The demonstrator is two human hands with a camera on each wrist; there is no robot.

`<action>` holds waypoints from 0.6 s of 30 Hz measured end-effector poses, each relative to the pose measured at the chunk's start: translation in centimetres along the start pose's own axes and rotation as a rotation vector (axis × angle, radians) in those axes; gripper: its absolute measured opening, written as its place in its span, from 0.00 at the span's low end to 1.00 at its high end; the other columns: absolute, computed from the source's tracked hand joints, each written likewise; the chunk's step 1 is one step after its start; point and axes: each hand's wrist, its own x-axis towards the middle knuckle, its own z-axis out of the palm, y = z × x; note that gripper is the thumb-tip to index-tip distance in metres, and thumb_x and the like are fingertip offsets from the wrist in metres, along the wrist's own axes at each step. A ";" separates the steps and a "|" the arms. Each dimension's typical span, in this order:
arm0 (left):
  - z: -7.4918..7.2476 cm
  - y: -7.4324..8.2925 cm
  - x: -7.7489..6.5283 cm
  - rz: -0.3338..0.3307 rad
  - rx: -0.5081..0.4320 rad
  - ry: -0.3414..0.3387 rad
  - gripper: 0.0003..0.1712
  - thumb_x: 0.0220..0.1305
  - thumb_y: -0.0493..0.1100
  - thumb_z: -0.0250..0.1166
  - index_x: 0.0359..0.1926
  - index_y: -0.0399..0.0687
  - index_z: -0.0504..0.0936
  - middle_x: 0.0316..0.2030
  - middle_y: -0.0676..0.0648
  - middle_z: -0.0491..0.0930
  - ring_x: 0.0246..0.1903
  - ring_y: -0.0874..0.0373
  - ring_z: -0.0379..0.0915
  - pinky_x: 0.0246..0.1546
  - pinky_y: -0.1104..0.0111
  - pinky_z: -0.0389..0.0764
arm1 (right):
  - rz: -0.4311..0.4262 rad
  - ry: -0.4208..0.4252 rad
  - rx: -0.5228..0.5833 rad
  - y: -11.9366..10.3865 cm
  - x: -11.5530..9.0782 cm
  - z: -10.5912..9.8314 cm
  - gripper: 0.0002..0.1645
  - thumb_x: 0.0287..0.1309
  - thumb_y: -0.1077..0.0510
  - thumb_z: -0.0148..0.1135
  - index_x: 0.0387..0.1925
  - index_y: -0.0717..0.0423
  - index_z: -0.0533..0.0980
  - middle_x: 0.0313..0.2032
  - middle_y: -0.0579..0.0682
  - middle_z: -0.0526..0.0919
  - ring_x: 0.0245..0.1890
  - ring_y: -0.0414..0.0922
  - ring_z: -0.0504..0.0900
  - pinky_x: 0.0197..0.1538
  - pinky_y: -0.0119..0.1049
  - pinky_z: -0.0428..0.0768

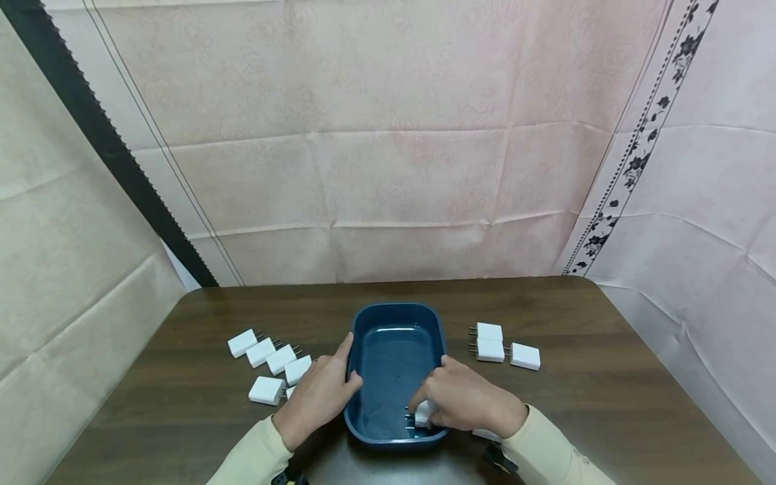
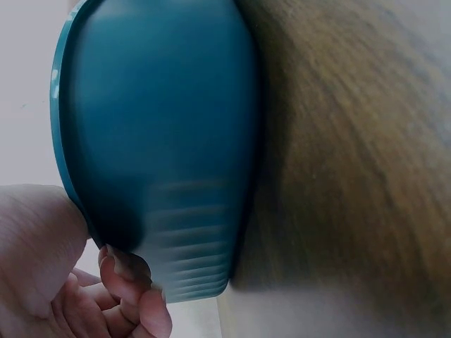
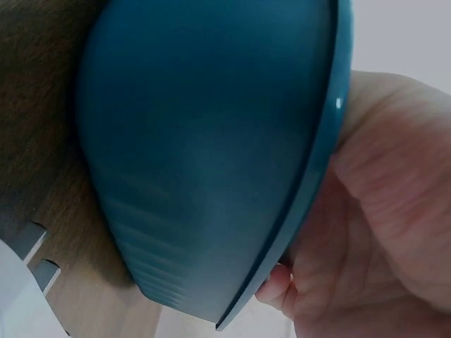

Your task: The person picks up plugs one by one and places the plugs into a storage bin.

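A blue plastic tub (image 1: 394, 364) stands lengthwise on the table. My left hand (image 1: 318, 397) holds its left rim, thumb over the inside; in the left wrist view the fingers (image 2: 123, 278) curl along the outer wall. Reaching over the right rim, my right hand (image 1: 467, 397) grips a white charger plug (image 1: 423, 414) low in the tub's near right corner, its prongs pointing left. The right wrist view shows the tub's outer wall (image 3: 204, 162) and the hand (image 3: 394, 211) over the rim, with the held charger hidden.
Several white chargers (image 1: 265, 351) lie left of the tub, one partly behind my left hand. Three more (image 1: 490, 350) lie to the right. Another charger (image 1: 487, 435) shows under my right wrist. The wooden table (image 1: 582, 404) ends at hanging pale cloths (image 1: 418, 175).
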 end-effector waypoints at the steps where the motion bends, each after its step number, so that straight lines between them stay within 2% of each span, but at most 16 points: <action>1: 0.0 0.0 0.0 0.003 0.002 0.003 0.42 0.67 0.39 0.58 0.79 0.39 0.54 0.12 0.54 0.67 0.08 0.60 0.65 0.12 0.70 0.67 | -0.001 0.001 -0.001 0.0 0.0 0.0 0.14 0.55 0.52 0.75 0.45 0.37 0.88 0.41 0.33 0.90 0.37 0.29 0.81 0.39 0.28 0.63; 14: 0.1 -0.1 -0.1 0.006 0.009 0.010 0.42 0.67 0.39 0.58 0.78 0.39 0.54 0.12 0.53 0.68 0.09 0.60 0.65 0.13 0.70 0.70 | -0.006 0.000 -0.006 0.0 0.3 0.3 0.13 0.55 0.53 0.75 0.43 0.38 0.89 0.40 0.33 0.90 0.34 0.27 0.78 0.36 0.29 0.59; 18: 0.1 -0.1 -0.1 0.006 0.006 0.006 0.42 0.67 0.39 0.58 0.78 0.39 0.54 0.12 0.54 0.67 0.09 0.60 0.65 0.13 0.70 0.69 | -0.014 0.000 -0.003 0.1 0.2 0.3 0.14 0.54 0.54 0.75 0.43 0.38 0.89 0.40 0.33 0.90 0.36 0.28 0.80 0.37 0.28 0.63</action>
